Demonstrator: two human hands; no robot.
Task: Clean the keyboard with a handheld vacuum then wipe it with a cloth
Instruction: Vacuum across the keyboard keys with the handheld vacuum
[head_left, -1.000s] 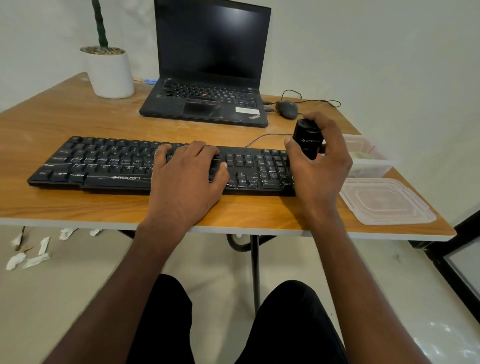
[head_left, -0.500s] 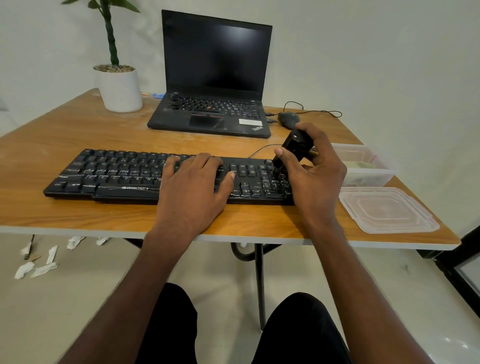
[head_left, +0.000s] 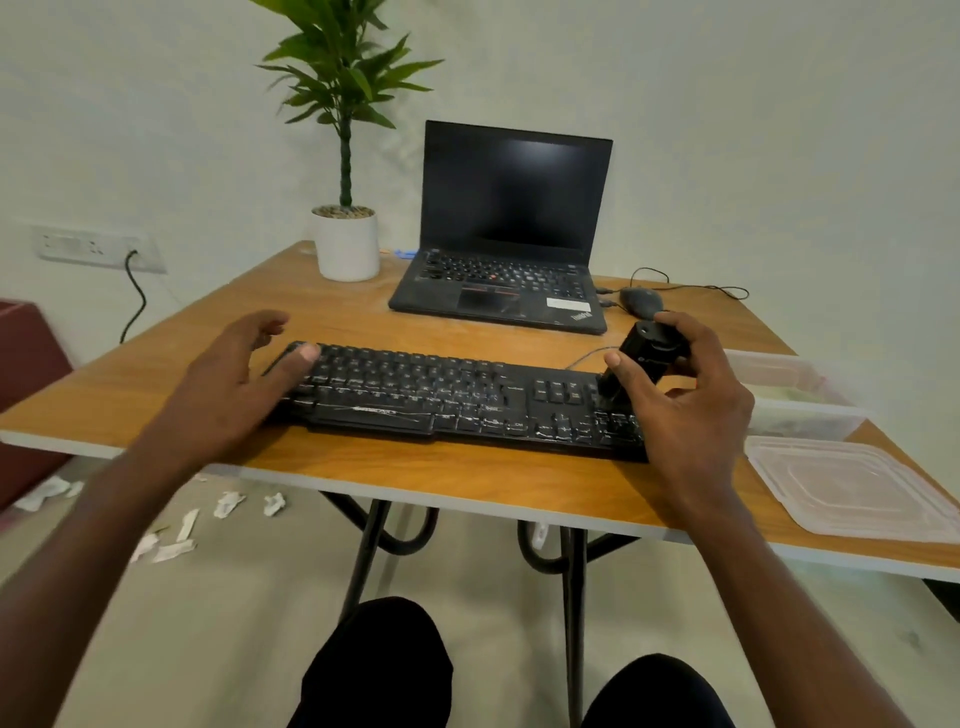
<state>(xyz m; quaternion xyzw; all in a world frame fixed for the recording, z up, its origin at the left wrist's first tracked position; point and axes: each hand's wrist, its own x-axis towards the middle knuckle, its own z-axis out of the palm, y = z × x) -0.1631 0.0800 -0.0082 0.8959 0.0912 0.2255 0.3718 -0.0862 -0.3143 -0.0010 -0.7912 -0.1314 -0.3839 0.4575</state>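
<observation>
Your left hand (head_left: 236, 374) has slid from mid-keyboard to its left end, fingers loosely spread, while your right hand (head_left: 680, 395) grips the vacuum (head_left: 636, 364) nozzle-down on the keyboard (head_left: 441, 400)'s right keys, so vacuuming looks underway.

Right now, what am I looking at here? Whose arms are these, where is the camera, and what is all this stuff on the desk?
No machine: a person wears a camera on the head, looking down at their own arms. The right hand grips a small black handheld vacuum, its tip on the right end of a black keyboard. The left hand is open at the keyboard's left end. On the wooden table also stand a laptop, a potted plant, a mouse and a clear box with its lid beside it.
</observation>
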